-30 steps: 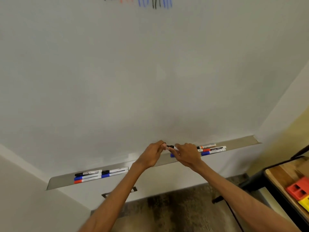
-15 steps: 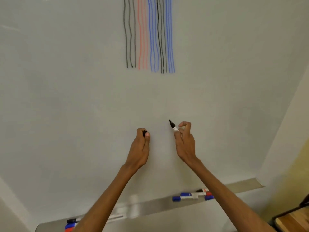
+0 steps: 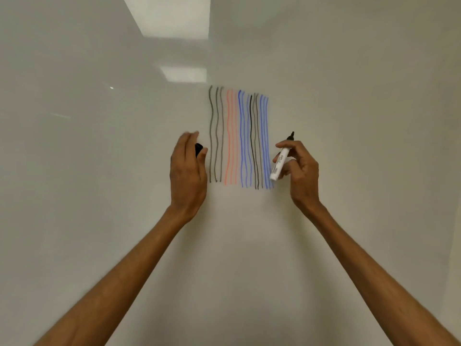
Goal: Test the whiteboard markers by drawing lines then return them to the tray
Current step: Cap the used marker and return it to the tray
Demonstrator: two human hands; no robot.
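My right hand (image 3: 300, 168) pinches an uncapped black-tipped marker (image 3: 281, 159) with a white barrel, its tip pointing up just right of the drawn lines. My left hand (image 3: 187, 168) holds the marker's black cap (image 3: 198, 149) between thumb and fingers, just left of the lines. Several wavy vertical lines (image 3: 239, 137) in black, red and blue fill the middle of the whiteboard (image 3: 99, 196). The tray is out of view below.
Ceiling lights reflect in the glossy board at the top (image 3: 172, 16). A wall edge (image 3: 455, 221) shows at the far right.
Both hands rose from the tray up to the drawn lines. The marker was uncapped, cap going with my left hand. The view tilted up, and the tray dropped out of sight.
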